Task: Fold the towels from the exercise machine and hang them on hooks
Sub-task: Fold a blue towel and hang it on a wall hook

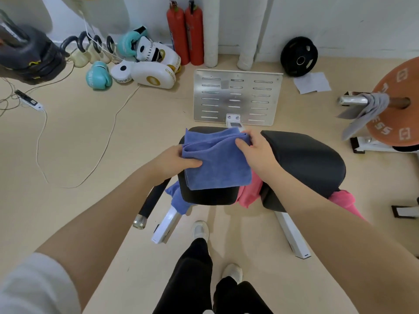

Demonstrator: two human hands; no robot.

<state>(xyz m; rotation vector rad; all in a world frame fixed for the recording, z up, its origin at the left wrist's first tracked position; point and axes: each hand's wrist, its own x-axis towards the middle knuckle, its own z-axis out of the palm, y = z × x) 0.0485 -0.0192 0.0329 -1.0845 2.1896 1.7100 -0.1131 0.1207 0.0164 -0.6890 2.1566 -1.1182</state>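
Note:
A blue towel (pixel 215 162) lies folded on the left black pad (pixel 210 197) of the exercise machine. My left hand (pixel 174 162) grips its left edge, thumb on top of the cloth. My right hand (pixel 254 150) pinches the far right corner of the fold. A second blue towel (pixel 176 198) hangs below the pad's left side. A pink towel (pixel 249 191) hangs between the two pads and shows again behind my right forearm. A grey towel (pixel 367 109) is draped over the bar of the weight rack at the right.
The right black pad (pixel 303 162) and a metal footplate (pixel 235 96) lie ahead. Boxing gloves (pixel 145 64), kettlebells (pixel 90 48), fire extinguishers (pixel 186 32) and a black weight plate (pixel 299 56) line the wall. Cables (pixel 40 132) trail on the floor at left. An orange weight plate (pixel 399 105) stands at right.

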